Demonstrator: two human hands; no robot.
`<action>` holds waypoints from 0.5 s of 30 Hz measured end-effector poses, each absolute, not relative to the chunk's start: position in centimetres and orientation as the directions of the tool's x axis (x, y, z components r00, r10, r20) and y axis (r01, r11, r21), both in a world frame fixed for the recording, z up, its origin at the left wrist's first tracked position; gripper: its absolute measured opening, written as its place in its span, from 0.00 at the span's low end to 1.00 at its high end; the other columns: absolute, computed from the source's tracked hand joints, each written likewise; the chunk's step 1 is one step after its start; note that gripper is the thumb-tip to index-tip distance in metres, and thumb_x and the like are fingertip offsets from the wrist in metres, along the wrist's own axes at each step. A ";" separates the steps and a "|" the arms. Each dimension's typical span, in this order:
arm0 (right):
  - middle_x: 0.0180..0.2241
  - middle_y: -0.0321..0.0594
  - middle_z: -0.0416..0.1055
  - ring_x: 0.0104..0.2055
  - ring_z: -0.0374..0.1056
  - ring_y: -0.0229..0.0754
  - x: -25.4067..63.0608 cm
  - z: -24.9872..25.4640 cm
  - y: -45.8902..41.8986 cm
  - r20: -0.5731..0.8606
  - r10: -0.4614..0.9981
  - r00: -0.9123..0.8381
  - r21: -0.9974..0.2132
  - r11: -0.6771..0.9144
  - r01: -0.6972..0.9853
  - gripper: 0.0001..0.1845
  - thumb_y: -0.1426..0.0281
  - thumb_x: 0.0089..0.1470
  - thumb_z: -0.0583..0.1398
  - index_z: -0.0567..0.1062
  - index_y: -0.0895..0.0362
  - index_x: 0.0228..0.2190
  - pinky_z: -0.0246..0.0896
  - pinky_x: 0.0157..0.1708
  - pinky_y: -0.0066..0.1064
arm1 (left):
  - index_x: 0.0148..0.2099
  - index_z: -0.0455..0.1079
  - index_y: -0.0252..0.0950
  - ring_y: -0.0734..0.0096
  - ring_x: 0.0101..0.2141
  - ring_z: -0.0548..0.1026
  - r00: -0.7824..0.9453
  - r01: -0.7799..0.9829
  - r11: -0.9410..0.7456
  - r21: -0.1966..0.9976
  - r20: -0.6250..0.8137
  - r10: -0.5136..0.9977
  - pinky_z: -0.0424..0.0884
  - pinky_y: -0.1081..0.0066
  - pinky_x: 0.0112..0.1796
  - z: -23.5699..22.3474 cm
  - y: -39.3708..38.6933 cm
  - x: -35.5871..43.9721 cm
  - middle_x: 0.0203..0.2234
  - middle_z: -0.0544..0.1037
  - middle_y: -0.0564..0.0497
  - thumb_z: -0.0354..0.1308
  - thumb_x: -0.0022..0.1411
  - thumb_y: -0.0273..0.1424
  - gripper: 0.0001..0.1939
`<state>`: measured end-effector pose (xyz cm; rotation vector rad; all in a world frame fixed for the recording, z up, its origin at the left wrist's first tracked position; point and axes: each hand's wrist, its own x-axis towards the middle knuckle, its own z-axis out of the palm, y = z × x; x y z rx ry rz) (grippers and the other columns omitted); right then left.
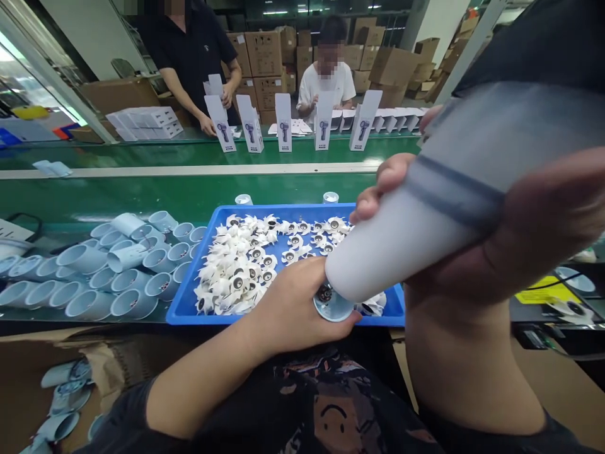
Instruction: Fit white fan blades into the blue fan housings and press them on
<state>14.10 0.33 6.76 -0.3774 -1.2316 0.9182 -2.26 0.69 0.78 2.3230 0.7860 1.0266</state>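
Observation:
My left hand (288,302) is wrapped around a small light-blue fan housing (336,310), its open mouth facing up with a dark motor-like part inside. My right hand (534,236) grips a thick white cylinder (401,236) with a grey-blue band, slanting down close to the camera. The cylinder's lower end covers part of the housing's mouth; whether they touch I cannot tell. Just behind both hands is a blue tray (208,320) holding many white fan impellers (236,284).
Light-blue housings (135,304) crowd the bench at left, and more (59,427) lie in a carton below. Two housings stand behind the tray. Across the green conveyor (165,189), printed boxes (284,126) stand upright near two people. Yellow material (543,290) lies at right.

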 end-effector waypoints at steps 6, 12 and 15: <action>0.36 0.35 0.71 0.33 0.73 0.43 14.1 6.8 0.1 0.652 0.754 0.076 -0.693 0.634 -0.344 0.20 0.52 0.76 0.48 0.72 0.49 0.44 0.74 0.38 0.33 | 0.34 0.68 0.38 0.70 0.29 0.73 0.549 0.312 -0.697 0.645 0.477 0.687 0.66 0.72 0.30 0.9 0.5 -1.7 0.29 0.75 0.54 0.66 0.50 0.30 0.11; 0.32 0.36 0.70 0.31 0.71 0.45 14.7 7.5 0.0 0.555 0.799 0.233 -0.753 0.601 -0.268 0.21 0.49 0.64 0.63 0.69 0.50 0.45 0.74 0.35 0.36 | 0.54 0.65 0.42 0.62 0.36 0.77 0.583 0.408 -0.527 0.746 0.231 0.779 0.71 0.67 0.35 1.3 0.3 -3.0 0.42 0.78 0.48 0.69 0.51 0.37 0.29; 0.30 0.35 0.67 0.29 0.68 0.43 17.4 6.3 -0.1 0.414 0.813 0.410 -0.789 0.545 -0.284 0.38 0.49 0.33 0.79 0.72 0.54 0.39 0.73 0.29 0.33 | 0.65 0.53 0.45 0.63 0.32 0.77 0.529 0.603 -0.321 0.731 -0.065 0.846 0.71 0.65 0.32 0.2 1.8 -6.1 0.47 0.77 0.44 0.69 0.50 0.39 0.44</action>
